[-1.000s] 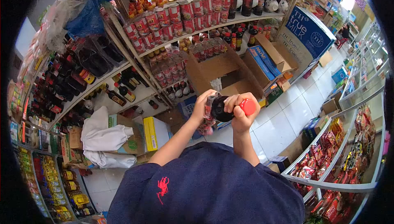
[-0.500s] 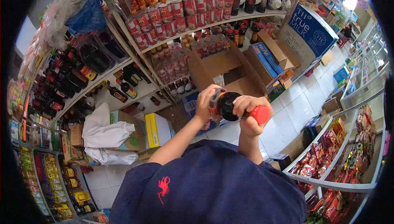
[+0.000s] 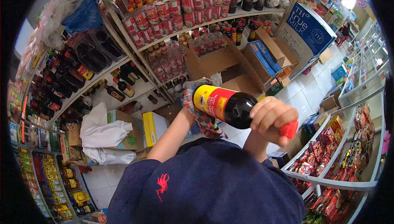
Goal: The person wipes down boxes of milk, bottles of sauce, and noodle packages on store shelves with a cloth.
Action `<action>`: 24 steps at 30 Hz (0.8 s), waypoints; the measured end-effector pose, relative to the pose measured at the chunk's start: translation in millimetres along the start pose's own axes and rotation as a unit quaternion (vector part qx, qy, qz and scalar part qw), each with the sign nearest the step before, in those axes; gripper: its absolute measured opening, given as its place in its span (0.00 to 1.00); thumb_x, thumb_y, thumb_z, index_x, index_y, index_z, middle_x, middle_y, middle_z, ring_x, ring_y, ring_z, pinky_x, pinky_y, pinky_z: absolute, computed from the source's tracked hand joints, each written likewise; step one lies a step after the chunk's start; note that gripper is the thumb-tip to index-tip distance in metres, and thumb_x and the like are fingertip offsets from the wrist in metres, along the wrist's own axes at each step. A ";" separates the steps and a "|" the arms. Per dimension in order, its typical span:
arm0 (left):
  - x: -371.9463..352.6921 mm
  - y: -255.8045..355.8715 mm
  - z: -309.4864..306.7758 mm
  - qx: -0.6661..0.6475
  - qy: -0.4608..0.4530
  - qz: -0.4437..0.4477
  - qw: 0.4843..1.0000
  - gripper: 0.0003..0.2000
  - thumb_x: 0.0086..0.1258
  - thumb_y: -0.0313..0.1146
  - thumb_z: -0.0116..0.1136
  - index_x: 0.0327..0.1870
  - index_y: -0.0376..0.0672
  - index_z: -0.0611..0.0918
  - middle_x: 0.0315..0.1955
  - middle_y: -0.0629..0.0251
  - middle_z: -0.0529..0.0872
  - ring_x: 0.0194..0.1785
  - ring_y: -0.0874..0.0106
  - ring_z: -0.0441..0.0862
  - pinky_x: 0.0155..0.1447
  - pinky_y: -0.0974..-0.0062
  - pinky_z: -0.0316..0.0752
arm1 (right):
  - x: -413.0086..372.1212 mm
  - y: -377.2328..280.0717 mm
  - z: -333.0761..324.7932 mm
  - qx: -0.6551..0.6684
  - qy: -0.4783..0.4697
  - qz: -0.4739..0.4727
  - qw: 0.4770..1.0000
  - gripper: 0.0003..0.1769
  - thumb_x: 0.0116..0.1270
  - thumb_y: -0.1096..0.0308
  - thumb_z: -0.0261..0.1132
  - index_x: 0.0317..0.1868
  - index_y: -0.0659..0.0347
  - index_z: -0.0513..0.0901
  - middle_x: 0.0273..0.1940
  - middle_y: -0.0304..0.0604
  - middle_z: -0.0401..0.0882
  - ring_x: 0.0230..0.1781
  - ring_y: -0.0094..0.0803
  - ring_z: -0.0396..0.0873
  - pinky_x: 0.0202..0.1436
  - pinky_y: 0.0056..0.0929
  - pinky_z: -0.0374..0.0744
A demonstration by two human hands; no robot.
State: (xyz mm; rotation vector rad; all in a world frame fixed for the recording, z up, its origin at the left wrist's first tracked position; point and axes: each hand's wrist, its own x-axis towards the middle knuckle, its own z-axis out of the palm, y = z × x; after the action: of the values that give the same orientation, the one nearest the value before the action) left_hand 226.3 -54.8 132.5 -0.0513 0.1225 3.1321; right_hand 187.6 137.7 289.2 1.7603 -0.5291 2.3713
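A dark soy sauce bottle (image 3: 223,105) with a yellow and red label lies tilted across the space before my chest. My right hand (image 3: 273,116) is closed around its neck, just below the red cap (image 3: 289,130). Against the base end, a multicoloured patterned cloth (image 3: 208,126) wraps partly around the bottle and hangs below it. My left hand (image 3: 188,116) is closed on this cloth, its fingers mostly hidden behind cloth and bottle.
Beyond my hands stands an open cardboard box (image 3: 221,62). A blue and white milk carton (image 3: 308,35) is at the right. Shelves of cans (image 3: 174,7) and bottles rise ahead. A white cloth (image 3: 100,131) drapes over boxes at left; a glass case (image 3: 328,179) holds packets at right.
The bottle has turned so its label faces me, and its cap end has moved right and down with my right hand. The patterned cloth now shows at the base by my left hand.
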 end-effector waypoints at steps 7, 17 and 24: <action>-37.7 17.6 52.0 0.109 -0.046 0.047 0.992 0.31 0.66 0.55 0.38 0.44 0.27 0.74 0.40 0.47 0.80 0.40 0.60 0.81 0.47 0.64 0.76 | -2.9 14.7 12.7 -0.150 0.327 0.081 0.929 0.09 0.66 0.65 0.50 0.41 0.59 0.63 0.21 0.41 0.67 0.20 0.35 0.71 0.37 0.38 0.75; -57.5 24.2 80.7 0.382 0.286 0.099 0.873 0.22 0.61 0.49 0.52 0.40 0.35 0.77 0.33 0.58 0.82 0.36 0.67 0.80 0.43 0.70 0.75 | -12.9 17.5 -1.2 0.134 0.263 0.121 0.948 0.09 0.55 0.67 0.56 0.30 0.57 0.64 0.17 0.36 0.62 0.18 0.28 0.64 0.36 0.32 0.69; -51.7 -0.1 95.4 0.645 0.220 0.250 0.688 0.16 0.63 0.42 0.50 0.34 0.34 0.78 0.28 0.70 0.78 0.35 0.80 0.72 0.42 0.82 0.65 | -12.2 12.6 17.9 0.071 0.170 0.092 0.979 0.12 0.49 0.63 0.60 0.26 0.58 0.65 0.13 0.38 0.67 0.13 0.30 0.68 0.29 0.32 0.72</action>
State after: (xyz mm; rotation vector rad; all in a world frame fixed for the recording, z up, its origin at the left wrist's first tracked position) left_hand 274.9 -47.5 229.2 -0.8234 2.5369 2.4743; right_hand 203.4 120.8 279.7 1.3557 -0.5007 2.8223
